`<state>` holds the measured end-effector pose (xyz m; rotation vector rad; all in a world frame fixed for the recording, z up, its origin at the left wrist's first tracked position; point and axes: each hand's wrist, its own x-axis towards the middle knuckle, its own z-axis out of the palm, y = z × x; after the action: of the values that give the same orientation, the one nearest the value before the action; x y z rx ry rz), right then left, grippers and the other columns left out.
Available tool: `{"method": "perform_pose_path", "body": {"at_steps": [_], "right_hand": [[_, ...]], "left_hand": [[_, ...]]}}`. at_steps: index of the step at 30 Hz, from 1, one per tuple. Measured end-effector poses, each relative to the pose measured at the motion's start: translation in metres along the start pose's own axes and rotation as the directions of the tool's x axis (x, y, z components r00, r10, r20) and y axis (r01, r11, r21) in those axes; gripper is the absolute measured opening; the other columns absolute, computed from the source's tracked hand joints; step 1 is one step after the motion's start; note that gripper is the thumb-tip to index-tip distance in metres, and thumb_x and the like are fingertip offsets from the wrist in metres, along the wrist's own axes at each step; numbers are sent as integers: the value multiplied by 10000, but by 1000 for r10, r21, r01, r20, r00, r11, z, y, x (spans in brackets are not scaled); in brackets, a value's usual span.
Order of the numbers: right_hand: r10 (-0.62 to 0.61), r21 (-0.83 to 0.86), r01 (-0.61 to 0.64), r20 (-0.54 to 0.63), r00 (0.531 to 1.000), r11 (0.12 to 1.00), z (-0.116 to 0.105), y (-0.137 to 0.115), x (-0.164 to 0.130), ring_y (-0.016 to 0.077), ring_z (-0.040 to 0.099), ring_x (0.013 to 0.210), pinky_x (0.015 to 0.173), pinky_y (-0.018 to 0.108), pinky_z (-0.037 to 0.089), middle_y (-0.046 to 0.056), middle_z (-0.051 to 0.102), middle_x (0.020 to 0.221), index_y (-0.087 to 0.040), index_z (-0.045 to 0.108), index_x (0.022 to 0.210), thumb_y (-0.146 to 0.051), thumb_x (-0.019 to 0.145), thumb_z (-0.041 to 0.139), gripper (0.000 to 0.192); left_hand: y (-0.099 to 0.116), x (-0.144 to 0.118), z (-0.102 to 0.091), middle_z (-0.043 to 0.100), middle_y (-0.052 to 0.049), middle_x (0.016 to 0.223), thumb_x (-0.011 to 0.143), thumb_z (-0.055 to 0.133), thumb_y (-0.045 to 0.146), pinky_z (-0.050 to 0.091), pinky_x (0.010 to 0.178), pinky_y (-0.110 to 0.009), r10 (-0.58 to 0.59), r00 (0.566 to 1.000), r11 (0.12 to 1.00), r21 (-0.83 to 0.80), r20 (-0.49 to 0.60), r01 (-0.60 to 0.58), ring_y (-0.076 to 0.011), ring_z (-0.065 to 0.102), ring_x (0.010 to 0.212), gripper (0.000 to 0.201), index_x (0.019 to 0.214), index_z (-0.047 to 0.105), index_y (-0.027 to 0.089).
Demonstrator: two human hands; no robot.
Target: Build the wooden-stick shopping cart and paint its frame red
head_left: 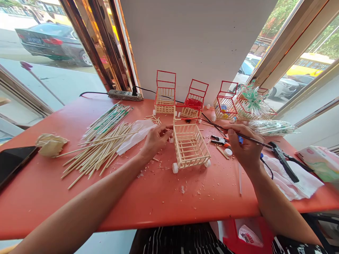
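A miniature shopping cart (192,163) made of wooden sticks stands on white wheels in the middle of the table. Its upper handle bar is red, while the basket is bare wood. My left hand (155,141) is closed, with thumb and fingers pinching the cart's left rear side by the handle post. In my right hand (246,146) is a thin dark paintbrush (255,140), held like a pen. The brush reaches left to the red handle of the cart; whether its tip touches is hard to see.
Loose wooden sticks (91,158) and wrapped sticks (108,120) lie left. Finished-looking carts with red handles (165,100) line the wall. Pliers (219,140), a glue gun (284,162) and a tissue pack (319,162) are right. A power strip (124,95) sits at the back.
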<state>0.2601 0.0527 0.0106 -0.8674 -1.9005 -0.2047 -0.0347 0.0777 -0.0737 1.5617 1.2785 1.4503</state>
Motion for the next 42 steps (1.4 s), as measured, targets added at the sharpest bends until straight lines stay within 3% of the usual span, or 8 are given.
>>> {"method": "perform_pose_path", "body": {"at_steps": [5,10,15,20,26,34,42], "right_hand": [[0,16,-1,51,999,1000,3,-2,-2,176,778,797,739,301,586,34,822,897,-215,779,1011,-175,994,619,165],[-10,16,10,-3,1000,1000,2,-1,-1,175,786,815,765,294,600,20,827,904,-235,793,1032,-173,982,643,170],[87,132,-78,-63,994,988,4,1,0,164,762,746,738,313,626,45,821,923,-223,787,1001,-229,1014,615,173],[193,226,-180,-36,981,957,10,4,-2,151,759,750,688,292,623,54,818,965,-217,788,1035,-281,1037,612,188],[245,184,-227,-82,966,956,4,5,1,140,719,714,678,275,601,41,794,871,-210,807,945,-279,1039,600,237],[204,147,-214,84,975,966,5,10,4,146,747,798,748,271,602,31,791,914,-209,770,949,-184,988,609,168],[232,267,-231,27,972,936,1,12,1,161,759,827,730,289,594,36,806,951,-228,796,1036,-223,1014,618,179]], "left_hand": [[0,0,0,736,-51,805,823,655,433,535,667,-302,-1,1000,1000,9,0,1,-169,674,666,359,1005,795,157],[0,0,0,730,-41,796,817,652,439,530,661,-296,1,1000,1000,-5,4,-1,-160,664,650,355,988,791,160],[0,0,0,729,-40,798,818,647,437,529,662,-296,4,1000,1000,-3,3,-4,-155,655,640,347,977,786,162],[1,0,0,725,-41,804,825,654,436,519,657,-295,3,1000,1000,3,14,-3,-150,645,631,350,992,782,156],[0,1,1,716,-44,788,819,644,444,520,662,-305,8,1000,1000,-5,10,-8,-152,638,629,353,968,777,153],[-2,0,1,736,-51,822,816,646,442,523,661,-301,2,1000,1000,-7,1,-2,-153,651,642,372,998,788,150],[3,0,0,725,-47,809,822,647,410,522,662,-297,9,1000,1000,-25,12,-9,-150,641,641,335,984,787,153]]}}
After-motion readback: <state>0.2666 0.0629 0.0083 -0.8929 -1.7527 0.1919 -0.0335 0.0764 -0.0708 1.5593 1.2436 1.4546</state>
